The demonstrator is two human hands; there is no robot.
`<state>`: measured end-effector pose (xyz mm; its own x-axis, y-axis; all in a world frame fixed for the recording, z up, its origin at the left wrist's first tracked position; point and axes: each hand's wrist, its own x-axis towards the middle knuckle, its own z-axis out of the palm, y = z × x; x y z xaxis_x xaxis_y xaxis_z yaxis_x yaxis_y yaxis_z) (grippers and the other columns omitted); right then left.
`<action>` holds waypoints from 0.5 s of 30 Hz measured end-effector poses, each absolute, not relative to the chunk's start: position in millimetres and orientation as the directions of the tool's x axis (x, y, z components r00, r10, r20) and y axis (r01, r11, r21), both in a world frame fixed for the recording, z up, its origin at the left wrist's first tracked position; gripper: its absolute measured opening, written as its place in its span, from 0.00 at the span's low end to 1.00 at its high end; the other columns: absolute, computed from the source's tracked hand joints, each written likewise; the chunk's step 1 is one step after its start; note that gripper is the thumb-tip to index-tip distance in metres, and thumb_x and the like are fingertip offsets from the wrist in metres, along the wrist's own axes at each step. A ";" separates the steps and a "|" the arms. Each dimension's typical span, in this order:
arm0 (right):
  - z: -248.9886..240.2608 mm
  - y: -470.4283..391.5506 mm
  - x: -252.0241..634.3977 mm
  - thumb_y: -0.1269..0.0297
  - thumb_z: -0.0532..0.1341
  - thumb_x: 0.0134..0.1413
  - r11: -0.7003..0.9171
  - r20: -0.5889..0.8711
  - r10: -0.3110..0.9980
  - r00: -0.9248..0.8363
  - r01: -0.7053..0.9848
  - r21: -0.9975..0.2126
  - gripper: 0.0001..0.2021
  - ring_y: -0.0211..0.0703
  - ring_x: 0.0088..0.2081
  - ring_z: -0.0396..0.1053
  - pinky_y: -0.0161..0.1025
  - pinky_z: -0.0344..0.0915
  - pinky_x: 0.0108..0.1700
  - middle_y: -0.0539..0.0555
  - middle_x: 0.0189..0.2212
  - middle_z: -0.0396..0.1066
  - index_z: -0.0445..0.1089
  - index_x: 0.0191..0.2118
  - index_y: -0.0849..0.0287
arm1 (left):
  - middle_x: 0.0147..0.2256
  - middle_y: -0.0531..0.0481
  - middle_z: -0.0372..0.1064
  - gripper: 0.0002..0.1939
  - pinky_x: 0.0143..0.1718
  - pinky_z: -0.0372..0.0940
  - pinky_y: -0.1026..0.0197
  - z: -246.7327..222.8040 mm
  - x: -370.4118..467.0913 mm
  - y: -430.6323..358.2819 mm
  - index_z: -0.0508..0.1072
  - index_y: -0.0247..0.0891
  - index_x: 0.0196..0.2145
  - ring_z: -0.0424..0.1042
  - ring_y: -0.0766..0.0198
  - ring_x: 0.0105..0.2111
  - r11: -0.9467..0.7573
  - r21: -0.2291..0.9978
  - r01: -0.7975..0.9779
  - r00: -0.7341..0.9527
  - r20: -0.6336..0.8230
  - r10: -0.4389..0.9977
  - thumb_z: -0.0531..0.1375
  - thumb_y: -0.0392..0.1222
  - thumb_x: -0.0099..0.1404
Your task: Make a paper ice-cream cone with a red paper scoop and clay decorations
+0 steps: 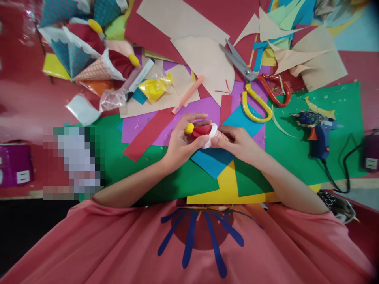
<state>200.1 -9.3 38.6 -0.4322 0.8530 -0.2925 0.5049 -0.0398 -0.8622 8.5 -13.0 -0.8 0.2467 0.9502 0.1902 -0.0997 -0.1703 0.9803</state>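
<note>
A small paper cone (212, 136) with an orange checked body, a white scalloped rim, a red inside and a yellow ball at its left end lies sideways between my two hands. My left hand (183, 140) grips it by the red part and the white rim, thumb in front. Around the checked end are the closed fingers of my right hand (241, 142), with the thumb on the rim. Beneath the hands lie a blue paper piece (213, 162) and a green sheet (160, 173).
Scissors (248, 75) lie open beyond my right hand. A blue glue gun (322, 136) with a black cord is at the right. Finished cones (97, 68), a marker (143, 77) and a yellow packet (155, 87) are at the upper left. Paper scraps (281, 55) cover the back.
</note>
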 end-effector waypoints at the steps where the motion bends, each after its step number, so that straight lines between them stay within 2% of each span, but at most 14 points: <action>1: 38.7 -9.2 200.0 0.32 0.52 0.55 -0.041 -0.293 0.851 -0.435 0.502 -0.864 0.32 0.33 0.23 0.51 0.36 0.45 0.26 0.46 0.21 0.56 0.68 0.29 0.62 | 0.51 0.48 0.73 0.20 0.49 0.73 0.58 -0.9 8.3 -12.9 0.70 0.46 0.51 0.76 0.58 0.51 -0.166 0.981 -0.100 0.248 0.186 0.951 0.67 0.45 0.62; 7: 36.8 -7.7 201.3 0.33 0.52 0.56 -0.049 -0.299 0.845 -0.444 0.491 -0.870 0.31 0.33 0.24 0.52 0.36 0.46 0.27 0.47 0.22 0.57 0.68 0.30 0.62 | 0.51 0.49 0.72 0.20 0.50 0.73 0.58 -3.6 7.4 -11.3 0.69 0.46 0.51 0.76 0.59 0.50 -0.168 0.983 -0.077 0.249 0.182 0.951 0.66 0.47 0.63; 12: 36.7 -7.0 202.6 0.41 0.54 0.59 -0.060 -0.295 0.850 -0.437 0.474 -0.878 0.24 0.33 0.25 0.53 0.36 0.48 0.28 0.48 0.24 0.59 0.67 0.31 0.62 | 0.51 0.49 0.71 0.21 0.51 0.73 0.55 -7.0 6.3 -7.7 0.68 0.48 0.52 0.76 0.59 0.50 -0.183 0.977 -0.108 0.217 0.203 0.955 0.65 0.52 0.64; 15: 39.1 -8.0 201.8 0.45 0.58 0.57 -0.063 -0.288 0.865 -0.411 0.480 -0.875 0.21 0.33 0.25 0.53 0.36 0.48 0.28 0.48 0.24 0.61 0.68 0.35 0.62 | 0.50 0.49 0.70 0.21 0.51 0.73 0.55 -7.3 4.2 -4.6 0.68 0.48 0.53 0.75 0.59 0.50 -0.206 0.977 -0.047 0.192 0.211 0.958 0.64 0.53 0.64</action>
